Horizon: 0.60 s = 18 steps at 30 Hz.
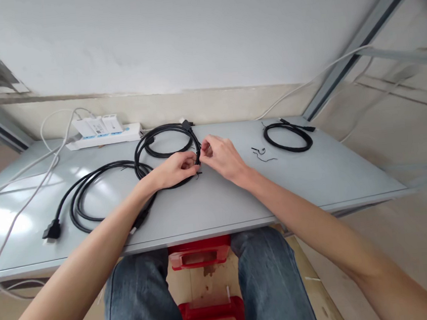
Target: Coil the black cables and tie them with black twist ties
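A coiled black cable (136, 159) is partly raised off the grey table, its connector (186, 125) at the upper right of the loop. My left hand (178, 169) is closed on the right side of this coil. Against the same spot my right hand (221, 156) pinches with thumb and forefinger; what lies between those fingertips is too small to make out. A thin dark tie end (198, 174) pokes out below the left fingers. Behind the held loop lies another black coil (159, 154). To the left rests a larger coil (74, 207) with an HDMI plug (52, 230).
On the right of the table (233, 203) sit a small coiled cable (292, 149) and loose black ties (265, 158). A white power strip (130, 133) with chargers stands by the wall, trailing white cords (23, 203) leftward. Metal posts (315, 93) flank the table.
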Each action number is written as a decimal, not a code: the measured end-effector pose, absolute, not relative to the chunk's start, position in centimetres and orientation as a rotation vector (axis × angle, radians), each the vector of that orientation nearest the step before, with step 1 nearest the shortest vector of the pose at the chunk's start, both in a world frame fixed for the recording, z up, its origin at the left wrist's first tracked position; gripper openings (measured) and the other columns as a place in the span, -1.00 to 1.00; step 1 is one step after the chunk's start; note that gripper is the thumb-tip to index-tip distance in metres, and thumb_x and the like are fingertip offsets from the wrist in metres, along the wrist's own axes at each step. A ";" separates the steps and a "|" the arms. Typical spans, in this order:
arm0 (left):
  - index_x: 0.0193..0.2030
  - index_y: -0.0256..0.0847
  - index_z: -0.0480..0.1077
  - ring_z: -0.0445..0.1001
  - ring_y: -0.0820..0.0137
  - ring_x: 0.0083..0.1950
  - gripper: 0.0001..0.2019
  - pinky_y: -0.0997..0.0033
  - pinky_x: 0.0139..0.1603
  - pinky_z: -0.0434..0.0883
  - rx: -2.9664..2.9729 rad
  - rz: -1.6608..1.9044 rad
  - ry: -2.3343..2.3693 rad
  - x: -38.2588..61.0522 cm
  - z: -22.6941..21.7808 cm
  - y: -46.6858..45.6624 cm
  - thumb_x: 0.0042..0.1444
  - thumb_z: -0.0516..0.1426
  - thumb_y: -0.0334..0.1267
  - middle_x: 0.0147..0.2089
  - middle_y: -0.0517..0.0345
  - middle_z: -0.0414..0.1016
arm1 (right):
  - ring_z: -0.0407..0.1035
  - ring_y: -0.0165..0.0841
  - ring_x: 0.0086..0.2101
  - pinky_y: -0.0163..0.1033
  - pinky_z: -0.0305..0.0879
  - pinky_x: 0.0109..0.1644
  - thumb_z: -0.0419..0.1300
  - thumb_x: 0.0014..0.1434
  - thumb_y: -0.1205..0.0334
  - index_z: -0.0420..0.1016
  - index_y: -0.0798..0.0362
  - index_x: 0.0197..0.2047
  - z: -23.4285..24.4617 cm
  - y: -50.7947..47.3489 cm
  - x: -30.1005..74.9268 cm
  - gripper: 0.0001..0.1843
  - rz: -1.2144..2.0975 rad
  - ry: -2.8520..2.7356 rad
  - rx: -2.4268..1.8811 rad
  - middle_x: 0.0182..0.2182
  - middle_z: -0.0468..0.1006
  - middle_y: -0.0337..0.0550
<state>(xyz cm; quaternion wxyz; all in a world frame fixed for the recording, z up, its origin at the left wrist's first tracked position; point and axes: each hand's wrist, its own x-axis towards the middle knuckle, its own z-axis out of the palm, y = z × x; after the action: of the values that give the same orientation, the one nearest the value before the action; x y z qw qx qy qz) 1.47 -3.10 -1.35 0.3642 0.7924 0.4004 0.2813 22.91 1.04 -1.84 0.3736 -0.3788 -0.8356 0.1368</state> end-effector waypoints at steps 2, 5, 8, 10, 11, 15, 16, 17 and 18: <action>-0.25 -0.12 0.28 0.19 0.46 -0.40 -0.75 0.44 -0.36 0.22 2.029 0.724 1.035 1.5 -1.3 -3.2 0.29 0.24 -0.09 -0.43 0.33 0.27 | 0.49 -0.29 -0.35 -0.14 0.41 -0.15 0.26 0.19 0.36 0.35 -0.06 -0.26 -1.8 1.0 22.7 -0.84 0.482 -2.060 -0.984 -0.36 0.62 -0.21; -0.26 -0.12 0.27 0.17 0.47 -0.41 -0.75 0.44 -0.37 0.20 2.022 0.729 1.040 1.5 -1.2 -3.2 0.29 0.24 -0.07 -0.45 0.34 0.24 | 0.50 -0.32 -0.37 -0.17 0.44 -0.19 0.26 0.15 0.35 0.35 -0.06 -0.24 -2.1 1.2 22.4 -0.83 0.670 -1.940 -0.950 -0.38 0.59 -0.26; -0.29 -0.11 0.24 0.14 0.48 -0.41 -0.72 0.44 -0.38 0.18 2.034 0.739 1.044 1.5 -1.1 -3.1 0.29 0.24 -0.07 -0.45 0.35 0.21 | 0.52 -0.35 -0.36 -0.20 0.47 -0.20 0.25 0.12 0.34 0.39 -0.06 -0.20 -2.4 1.5 22.2 -0.81 0.754 -1.872 -0.884 -0.36 0.59 -0.27; -0.31 -0.10 0.21 0.13 0.48 -0.41 -0.70 0.45 -0.39 0.17 2.040 0.741 1.042 1.6 -1.1 -3.1 0.29 0.24 -0.06 -0.46 0.35 0.20 | 0.53 -0.36 -0.37 -0.20 0.51 -0.18 0.27 0.11 0.32 0.39 -0.06 -0.17 -2.6 1.7 22.1 -0.78 0.797 -1.827 -0.881 -0.35 0.61 -0.29; -0.32 -0.10 0.19 0.12 0.48 -0.41 -0.68 0.45 -0.39 0.17 2.042 0.740 1.036 1.6 -1.0 -3.1 0.29 0.24 -0.05 -0.46 0.35 0.19 | 0.55 -0.36 -0.37 -0.20 0.53 -0.16 0.29 0.11 0.31 0.39 -0.06 -0.14 -2.7 1.8 22.1 -0.75 0.834 -1.792 -0.893 -0.35 0.62 -0.30; -0.32 -0.09 0.18 0.10 0.48 -0.42 -0.66 0.44 -0.41 0.14 2.044 0.734 1.021 1.7 -0.8 -3.2 0.29 0.24 -0.04 -0.47 0.36 0.17 | 0.65 -0.29 -0.33 -0.12 0.65 -0.09 0.38 0.12 0.25 0.41 -0.05 -0.11 -2.8 2.3 22.1 -0.70 1.086 -1.634 -0.928 -0.37 0.67 -0.27; -0.32 -0.09 0.18 0.10 0.48 -0.43 -0.66 0.44 -0.41 0.14 2.045 0.732 1.021 1.7 -0.8 -3.2 0.29 0.25 -0.04 -0.48 0.36 0.17 | 0.66 -0.27 -0.33 -0.11 0.68 -0.09 0.41 0.12 0.22 0.44 -0.04 -0.14 -2.9 2.3 22.1 -0.72 1.139 -1.609 -0.924 -0.38 0.68 -0.24; -0.32 -0.09 0.18 0.09 0.48 -0.43 -0.66 0.44 -0.42 0.13 2.044 0.731 1.023 1.7 -0.8 -3.2 0.29 0.25 -0.04 -0.48 0.36 0.16 | 0.66 -0.26 -0.32 -0.09 0.69 -0.08 0.45 0.13 0.20 0.48 -0.02 -0.18 -2.9 2.4 22.1 -0.74 1.181 -1.595 -0.914 -0.38 0.68 -0.22; -0.31 -0.09 0.18 0.09 0.48 -0.43 -0.66 0.44 -0.42 0.13 2.041 0.730 1.023 1.6 -0.8 -3.2 0.29 0.25 -0.04 -0.48 0.37 0.15 | 0.67 -0.26 -0.31 -0.09 0.71 -0.06 0.48 0.13 0.17 0.52 0.00 -0.21 -2.9 2.5 22.1 -0.76 1.214 -1.585 -0.899 -0.37 0.69 -0.19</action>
<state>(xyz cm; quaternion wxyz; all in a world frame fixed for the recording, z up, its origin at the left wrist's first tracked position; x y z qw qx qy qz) 1.63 -3.23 -0.83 0.3637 0.7933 0.3975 0.2836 22.15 2.45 -2.92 0.4582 -0.3649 -0.6435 0.4927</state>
